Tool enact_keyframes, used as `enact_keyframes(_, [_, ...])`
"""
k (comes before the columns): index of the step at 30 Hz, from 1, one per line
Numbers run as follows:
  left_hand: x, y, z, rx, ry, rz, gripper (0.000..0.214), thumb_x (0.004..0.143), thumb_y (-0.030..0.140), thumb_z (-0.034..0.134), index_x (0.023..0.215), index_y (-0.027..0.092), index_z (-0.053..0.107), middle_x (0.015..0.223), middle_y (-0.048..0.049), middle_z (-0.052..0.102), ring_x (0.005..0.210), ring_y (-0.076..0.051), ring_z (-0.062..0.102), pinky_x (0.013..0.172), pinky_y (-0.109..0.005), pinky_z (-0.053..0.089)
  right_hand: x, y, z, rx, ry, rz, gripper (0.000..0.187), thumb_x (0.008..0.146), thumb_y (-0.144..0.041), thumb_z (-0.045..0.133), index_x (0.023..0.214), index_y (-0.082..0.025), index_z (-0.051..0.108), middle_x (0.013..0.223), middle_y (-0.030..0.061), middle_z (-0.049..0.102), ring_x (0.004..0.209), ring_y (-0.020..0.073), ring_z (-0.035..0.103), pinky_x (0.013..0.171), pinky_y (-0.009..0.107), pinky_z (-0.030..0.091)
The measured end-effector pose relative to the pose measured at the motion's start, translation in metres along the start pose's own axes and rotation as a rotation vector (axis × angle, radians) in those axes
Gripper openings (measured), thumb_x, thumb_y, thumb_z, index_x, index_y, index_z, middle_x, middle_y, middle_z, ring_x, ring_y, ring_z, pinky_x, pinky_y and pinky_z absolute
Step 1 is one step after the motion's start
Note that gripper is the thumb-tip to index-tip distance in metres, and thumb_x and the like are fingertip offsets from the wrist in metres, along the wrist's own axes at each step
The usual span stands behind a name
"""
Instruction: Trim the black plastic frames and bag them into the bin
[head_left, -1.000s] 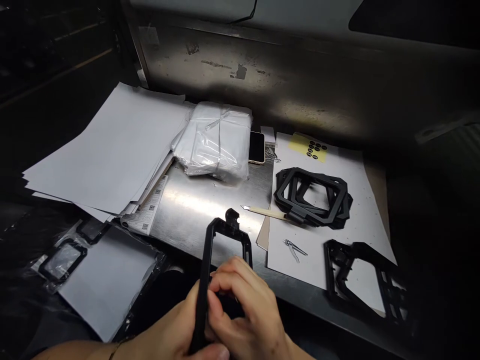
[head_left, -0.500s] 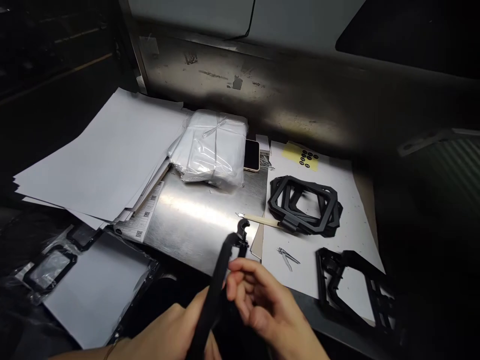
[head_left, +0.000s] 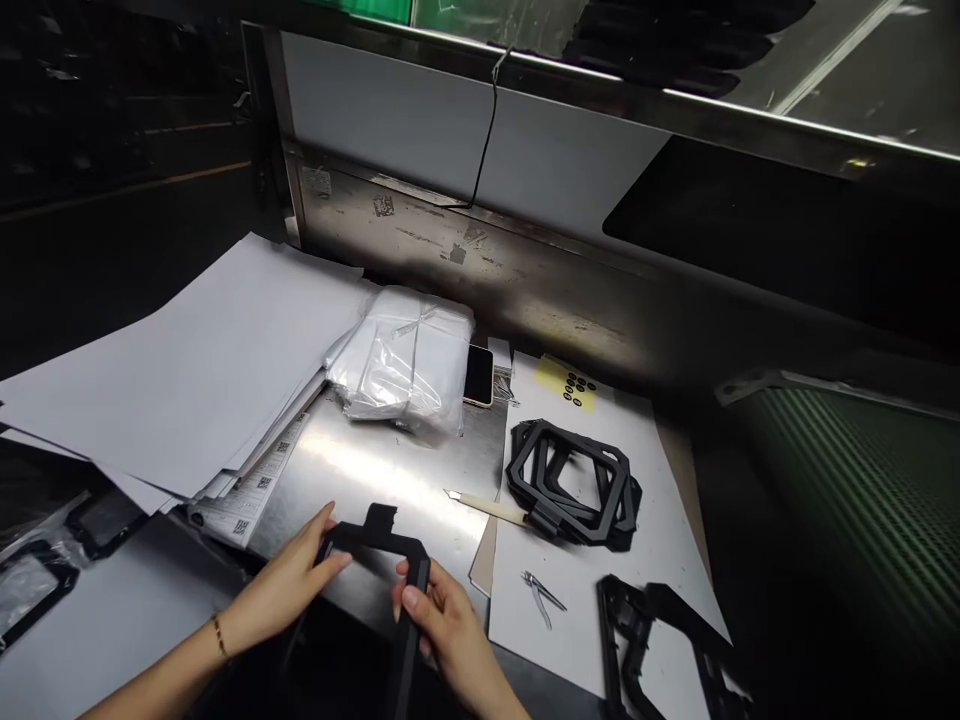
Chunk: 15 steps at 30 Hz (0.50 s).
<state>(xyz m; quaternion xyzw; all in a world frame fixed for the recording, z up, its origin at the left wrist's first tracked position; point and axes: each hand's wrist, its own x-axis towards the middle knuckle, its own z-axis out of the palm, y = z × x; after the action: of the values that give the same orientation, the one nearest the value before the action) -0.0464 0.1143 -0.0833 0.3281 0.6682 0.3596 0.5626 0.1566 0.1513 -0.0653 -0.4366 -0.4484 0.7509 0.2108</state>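
Observation:
Both of my hands hold one black plastic frame [head_left: 379,540] over the front of the steel work plate [head_left: 390,470]. My left hand [head_left: 289,585] grips the frame's left side with the thumb on its top bar. My right hand [head_left: 439,620] pinches the frame's right bar, thumb on the front face. The frame lies nearly flat, its small tab pointing away from me.
A stack of black frames [head_left: 574,485] lies on white paper [head_left: 660,530], with a craft knife [head_left: 487,508] and tweezers [head_left: 544,592] beside it. More frames [head_left: 660,650] sit at the front right. Paper sheets [head_left: 180,370], a plastic-wrapped bundle [head_left: 401,360], a phone [head_left: 478,375] and a yellow sticker sheet [head_left: 568,385] lie behind.
The frame has gone from standing on edge to lying nearly flat, lower and to the left. My hands have spread to its two sides. The camera has tilted up.

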Motion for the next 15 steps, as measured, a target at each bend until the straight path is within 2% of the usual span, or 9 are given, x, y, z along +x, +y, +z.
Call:
enact_keyframes(2, [0.004, -0.006, -0.006, -0.191, -0.069, -0.136, 0.046, 0.066, 0.036, 0.062, 0.103, 0.01, 0.053, 0.088, -0.0105, 0.058, 0.076, -0.023, 0.057, 0.079, -0.045, 0.041, 0.005, -0.018, -0.001, -0.074, -0.118, -0.027, 0.045, 0.067, -0.052, 0.057, 0.094, -0.017, 0.053, 0.062, -0.0022, 0.05, 0.049, 0.0081, 0.043, 0.043, 0.02, 0.034])
enact_keyframes(3, [0.004, -0.009, -0.008, -0.301, -0.107, -0.192, 0.036, 0.068, 0.036, 0.061, 0.093, 0.011, 0.056, 0.075, -0.0051, 0.056, 0.065, -0.018, 0.055, 0.07, -0.04, 0.045, 0.012, -0.026, -0.003, -0.125, -0.166, -0.046, 0.045, 0.066, -0.052, 0.057, 0.094, -0.017, 0.055, 0.061, -0.0015, 0.053, 0.051, 0.0098, 0.047, 0.046, 0.022, 0.038])
enact_keyframes(5, [-0.001, -0.015, -0.009, -0.524, -0.155, -0.271, 0.025, 0.07, 0.035, 0.06, 0.082, 0.014, 0.056, 0.062, 0.0027, 0.048, 0.056, -0.01, 0.05, 0.063, -0.032, 0.047, 0.032, -0.04, -0.009, -0.259, -0.201, -0.098, 0.043, 0.071, -0.055, 0.049, 0.085, -0.016, 0.059, 0.057, 0.0003, 0.056, 0.051, 0.013, 0.052, 0.052, 0.027, 0.043])
enact_keyframes(6, [-0.004, -0.018, -0.009, -0.628, -0.154, -0.298, 0.023, 0.071, 0.036, 0.06, 0.08, 0.015, 0.054, 0.06, 0.0052, 0.045, 0.055, -0.007, 0.048, 0.062, -0.029, 0.047, 0.046, -0.045, -0.013, -0.34, -0.166, -0.137, 0.044, 0.074, -0.056, 0.044, 0.079, -0.015, 0.06, 0.056, 0.0015, 0.056, 0.052, 0.0142, 0.053, 0.054, 0.03, 0.044])
enact_keyframes(8, [-0.01, -0.024, -0.008, -0.807, -0.12, -0.335, 0.023, 0.07, 0.038, 0.061, 0.078, 0.018, 0.051, 0.058, 0.0082, 0.038, 0.051, -0.003, 0.043, 0.054, -0.02, 0.046, 0.078, -0.055, -0.025, -0.516, 0.004, -0.246, 0.043, 0.078, -0.052, 0.04, 0.076, -0.014, 0.059, 0.066, 0.0049, 0.058, 0.062, 0.017, 0.055, 0.064, 0.036, 0.044])
enact_keyframes(11, [-0.013, -0.029, -0.008, -1.006, -0.1, -0.37, 0.03, 0.064, 0.04, 0.065, 0.065, 0.016, 0.047, 0.056, 0.0086, 0.03, 0.045, -0.001, 0.034, 0.035, -0.01, 0.03, 0.127, -0.072, -0.044, -0.767, 0.275, -0.423, 0.032, 0.077, -0.04, 0.053, 0.096, -0.014, 0.053, 0.104, 0.0085, 0.052, 0.098, 0.0226, 0.047, 0.086, 0.045, 0.034])
enact_keyframes(13, [-0.014, -0.028, -0.011, -1.096, -0.121, -0.396, 0.034, 0.061, 0.04, 0.068, 0.059, 0.014, 0.044, 0.056, 0.0081, 0.029, 0.043, -0.001, 0.031, 0.031, -0.01, 0.025, 0.15, -0.082, -0.055, -0.913, 0.308, -0.485, 0.031, 0.078, -0.035, 0.053, 0.102, -0.015, 0.051, 0.113, 0.0075, 0.047, 0.106, 0.0232, 0.043, 0.089, 0.047, 0.031])
enact_keyframes(15, [-0.014, -0.026, -0.015, -1.16, -0.141, -0.419, 0.038, 0.057, 0.038, 0.071, 0.055, 0.014, 0.043, 0.056, 0.0079, 0.029, 0.04, 0.0, 0.028, 0.029, -0.009, 0.025, 0.163, -0.091, -0.063, -1.032, 0.249, -0.508, 0.024, 0.08, -0.033, 0.051, 0.097, -0.015, 0.053, 0.108, 0.006, 0.051, 0.101, 0.0209, 0.047, 0.086, 0.045, 0.035])
